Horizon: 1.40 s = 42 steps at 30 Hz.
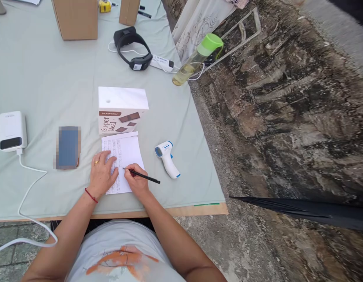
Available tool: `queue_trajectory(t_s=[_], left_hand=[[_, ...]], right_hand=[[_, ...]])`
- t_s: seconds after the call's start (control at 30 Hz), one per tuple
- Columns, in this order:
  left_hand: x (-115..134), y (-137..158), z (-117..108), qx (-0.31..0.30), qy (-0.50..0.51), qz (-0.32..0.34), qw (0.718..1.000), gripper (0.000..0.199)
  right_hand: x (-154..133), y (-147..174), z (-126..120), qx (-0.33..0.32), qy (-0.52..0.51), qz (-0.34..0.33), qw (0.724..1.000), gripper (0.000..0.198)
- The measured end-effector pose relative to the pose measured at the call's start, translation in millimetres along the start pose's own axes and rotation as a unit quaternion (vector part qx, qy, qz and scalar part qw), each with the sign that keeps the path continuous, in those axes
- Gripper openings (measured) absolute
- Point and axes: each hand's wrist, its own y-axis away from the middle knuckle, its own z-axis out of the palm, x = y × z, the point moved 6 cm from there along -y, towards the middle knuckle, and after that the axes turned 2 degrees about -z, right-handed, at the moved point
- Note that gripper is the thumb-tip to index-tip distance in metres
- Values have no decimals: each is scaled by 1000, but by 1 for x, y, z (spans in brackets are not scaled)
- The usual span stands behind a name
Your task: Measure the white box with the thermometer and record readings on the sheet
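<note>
A white notepad lies on the table before me, its left part covered with columns of small handwriting. My right hand grips a black pen, the tip touching or just above the page near its middle. Flat on the notepad's left side rests my left hand, fingers spread, a ring on one finger. A white box with brown lettering stands right behind the notepad's top edge. To the right of my right hand lies a white and blue infrared thermometer.
Left are a blurred-out phone and a white power bank with its cable. Farther back are a black headset, a green-lidded bottle by the right edge, a cardboard box and a yellow tape measure.
</note>
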Motion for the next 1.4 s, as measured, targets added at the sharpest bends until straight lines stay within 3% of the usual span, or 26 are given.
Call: queue_trajectory(t_s=[0.13,0.33,0.43,0.53,0.67,0.73,0.83,0.97,1.03,1.1,1.23,1.4], left_hand=[[-1,0,1,-1,-10,4,1000,24],[-1,-1,0,-23,-14,8,1000,26],[0,-1,-2,-61,-45,-2,997,30],[0,1,-3,-94,-68,-12,993,33],[-9,-2,-6,-92,-62,-38,993,42],[-16,-9,-6,-86,-49,-47,994,48],[-28,-28,-8,-61,-27,-80,995,55],[-38,-52,-10,-7,-3,-122,993,51],[-38,-58,-7,10,9,-112,994,40],[-39,-60,-4,18,4,-101,995,31],[-46,-65,-1,4,-22,-125,992,32],[-55,-80,-3,-47,-56,-182,981,24]], right_hand=[[-5,1,-5,13,0,-21,1000,12],[-23,-19,-30,29,66,-138,988,19],[-18,-39,-40,-19,156,-175,972,30],[-5,-54,-44,-78,281,-187,938,43],[13,-62,-45,-123,370,-174,904,53],[15,-64,-43,-125,340,-171,916,51],[12,-80,-39,-96,244,-136,955,48],[5,-128,-20,-56,66,-54,995,86],[-4,-155,-8,-56,-28,-53,997,105],[-15,-177,5,-89,-108,-60,988,109],[-30,-196,22,-165,-190,-45,967,88],[-50,-196,17,-101,-232,-53,966,79]])
